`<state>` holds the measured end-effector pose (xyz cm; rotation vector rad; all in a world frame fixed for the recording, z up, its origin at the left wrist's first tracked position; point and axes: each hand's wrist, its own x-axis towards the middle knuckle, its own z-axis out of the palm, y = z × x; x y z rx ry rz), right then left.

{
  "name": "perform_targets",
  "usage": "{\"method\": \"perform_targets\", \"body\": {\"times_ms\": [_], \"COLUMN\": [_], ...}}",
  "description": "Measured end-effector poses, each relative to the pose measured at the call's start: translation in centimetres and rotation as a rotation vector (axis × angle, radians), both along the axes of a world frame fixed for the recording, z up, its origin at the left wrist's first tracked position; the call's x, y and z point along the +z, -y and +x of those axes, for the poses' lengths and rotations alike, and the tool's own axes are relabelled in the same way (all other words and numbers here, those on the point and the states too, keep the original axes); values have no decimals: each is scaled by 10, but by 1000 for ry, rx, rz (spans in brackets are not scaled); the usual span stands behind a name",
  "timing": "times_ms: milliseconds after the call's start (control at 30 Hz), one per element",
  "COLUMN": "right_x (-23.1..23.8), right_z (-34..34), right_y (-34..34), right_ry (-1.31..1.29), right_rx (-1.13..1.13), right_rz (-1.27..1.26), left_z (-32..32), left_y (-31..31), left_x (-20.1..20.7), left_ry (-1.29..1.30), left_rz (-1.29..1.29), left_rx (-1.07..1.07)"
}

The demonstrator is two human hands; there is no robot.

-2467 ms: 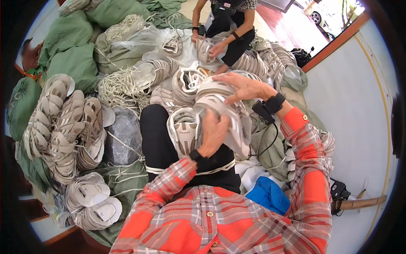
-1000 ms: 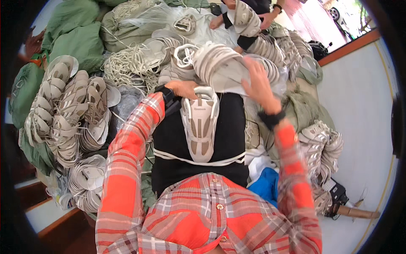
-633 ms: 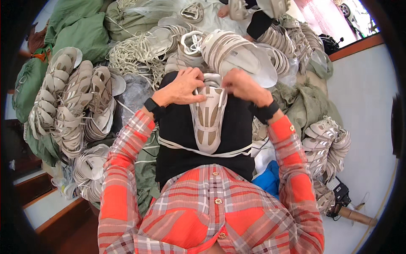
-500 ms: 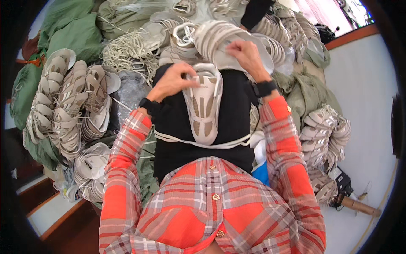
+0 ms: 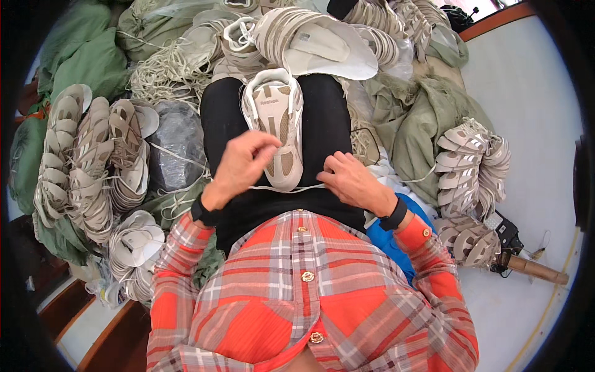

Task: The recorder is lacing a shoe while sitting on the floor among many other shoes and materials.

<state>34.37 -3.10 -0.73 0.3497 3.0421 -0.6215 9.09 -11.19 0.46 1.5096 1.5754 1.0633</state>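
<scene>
A beige-and-white shoe upper point(image 5: 271, 110) lies across my black-trousered lap, its toe towards me and its opening away. My left hand point(image 5: 242, 166) is over the left side of its toe, thumb and fingers drawn together; whatever may be between them does not show. A white shoelace point(image 5: 282, 190) runs across my thighs just below the toe. To the right of the toe, my right hand point(image 5: 354, 180) has its fingers curled closed on the lace, apart from the upper.
Beyond my knees stand a stack of nested uppers point(image 5: 338, 46) and a heap of loose laces point(image 5: 167, 77). More stacked uppers point(image 5: 93, 164) stand at left, others point(image 5: 471, 164) at right. Green cloth sacks point(image 5: 406, 127) and a blue item point(image 5: 396, 239) lie about.
Both hands have come nearer to my body, from the upper's opening and the far stack down to its toe and the lace. My right hand has taken hold of the lace.
</scene>
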Motion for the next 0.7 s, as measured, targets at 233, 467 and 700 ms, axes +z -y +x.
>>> {"method": "perform_targets", "body": {"times_ms": [233, 467, 700], "right_x": [-5, 94, 116], "right_z": [-24, -39, 29], "right_y": [20, -24, -74], "right_ry": [-139, -33, 73], "right_rx": [17, -301, -375], "right_rz": [-47, -975, -971], "left_z": [17, -3, -168], "left_y": [15, 11, 110], "left_x": [2, 72, 148], "left_ry": [-68, 160, -285], "left_rz": [-75, -300, -21], "left_rx": [-189, -364, 561]}}
